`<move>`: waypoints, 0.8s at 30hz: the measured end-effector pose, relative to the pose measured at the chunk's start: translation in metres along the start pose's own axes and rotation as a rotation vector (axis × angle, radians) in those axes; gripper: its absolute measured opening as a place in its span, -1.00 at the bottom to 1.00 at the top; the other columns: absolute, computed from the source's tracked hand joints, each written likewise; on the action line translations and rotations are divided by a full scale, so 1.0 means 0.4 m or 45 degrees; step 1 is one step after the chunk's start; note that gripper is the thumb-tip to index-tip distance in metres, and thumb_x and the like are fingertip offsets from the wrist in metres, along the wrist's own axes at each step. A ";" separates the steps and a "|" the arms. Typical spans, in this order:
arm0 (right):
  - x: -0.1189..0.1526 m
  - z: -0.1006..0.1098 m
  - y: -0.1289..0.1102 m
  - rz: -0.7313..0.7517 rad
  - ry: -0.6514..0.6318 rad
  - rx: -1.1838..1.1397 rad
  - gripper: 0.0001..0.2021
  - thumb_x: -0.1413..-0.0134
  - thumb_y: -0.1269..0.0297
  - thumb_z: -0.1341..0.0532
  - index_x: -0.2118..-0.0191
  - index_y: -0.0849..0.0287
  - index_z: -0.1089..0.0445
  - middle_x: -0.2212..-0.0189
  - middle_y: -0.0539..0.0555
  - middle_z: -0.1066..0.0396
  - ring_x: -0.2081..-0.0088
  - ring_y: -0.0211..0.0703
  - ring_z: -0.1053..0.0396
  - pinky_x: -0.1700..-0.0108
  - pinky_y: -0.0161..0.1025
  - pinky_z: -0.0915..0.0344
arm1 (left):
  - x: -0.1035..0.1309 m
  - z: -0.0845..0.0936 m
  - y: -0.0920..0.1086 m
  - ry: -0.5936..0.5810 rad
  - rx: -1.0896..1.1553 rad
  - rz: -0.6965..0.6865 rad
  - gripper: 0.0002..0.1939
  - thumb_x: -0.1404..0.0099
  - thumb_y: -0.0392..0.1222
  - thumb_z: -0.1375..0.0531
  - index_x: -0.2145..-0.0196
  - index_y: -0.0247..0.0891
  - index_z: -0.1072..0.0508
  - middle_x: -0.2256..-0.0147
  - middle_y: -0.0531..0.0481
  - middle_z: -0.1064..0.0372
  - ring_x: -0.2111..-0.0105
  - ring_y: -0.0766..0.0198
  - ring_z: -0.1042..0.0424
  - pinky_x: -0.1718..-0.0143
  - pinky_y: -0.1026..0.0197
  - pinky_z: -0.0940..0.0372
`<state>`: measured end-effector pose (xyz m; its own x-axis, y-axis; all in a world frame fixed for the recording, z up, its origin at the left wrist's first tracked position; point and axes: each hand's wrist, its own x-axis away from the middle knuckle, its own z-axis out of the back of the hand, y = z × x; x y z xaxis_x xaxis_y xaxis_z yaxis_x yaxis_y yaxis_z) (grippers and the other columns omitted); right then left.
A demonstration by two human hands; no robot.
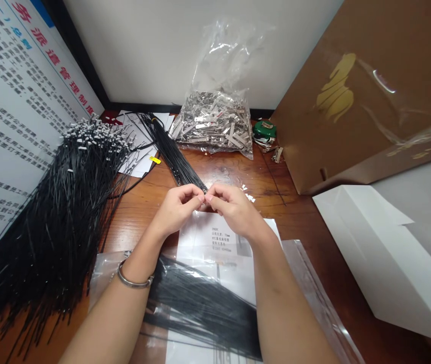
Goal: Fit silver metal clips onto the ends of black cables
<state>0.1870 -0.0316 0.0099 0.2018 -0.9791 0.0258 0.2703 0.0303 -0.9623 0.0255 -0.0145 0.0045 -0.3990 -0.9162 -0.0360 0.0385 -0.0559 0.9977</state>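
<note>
My left hand (179, 205) and my right hand (228, 205) meet fingertip to fingertip near the middle of the table. Both are closed in a pinch, and what lies between the fingertips is too small to make out. Just beyond them ends a bundle of thin black wires (177, 159). Under my wrists is a printed white sheet (196, 242). Below my forearms, a clear plastic bag (200, 298) holds more black wires. Small white pieces (248, 194) lie just right of my right hand.
A large heap of black wires with white tips (59, 212) fills the left. A clear bag of metal parts (215, 124) stands at the back, beside a green tape measure (264, 131). On the right are a brown box (371, 91) and a white box (382, 263).
</note>
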 end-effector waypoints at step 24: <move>0.002 -0.011 -0.007 0.091 -0.078 -0.205 -0.74 -0.12 0.24 -0.05 0.57 0.13 -0.14 0.64 -0.09 -0.05 0.54 -0.28 0.01 0.45 -0.25 0.03 | 0.002 0.006 0.015 -0.102 0.167 0.151 -0.74 -0.13 -0.07 -0.20 0.57 -0.29 -0.34 0.67 0.13 -0.16 0.65 0.46 -0.06 0.62 0.33 0.05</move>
<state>0.1822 -0.0332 0.0113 0.2733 -0.9614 -0.0327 0.1003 0.0623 -0.9930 0.0233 -0.0146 0.0105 -0.4709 -0.8784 0.0814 -0.0281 0.1072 0.9938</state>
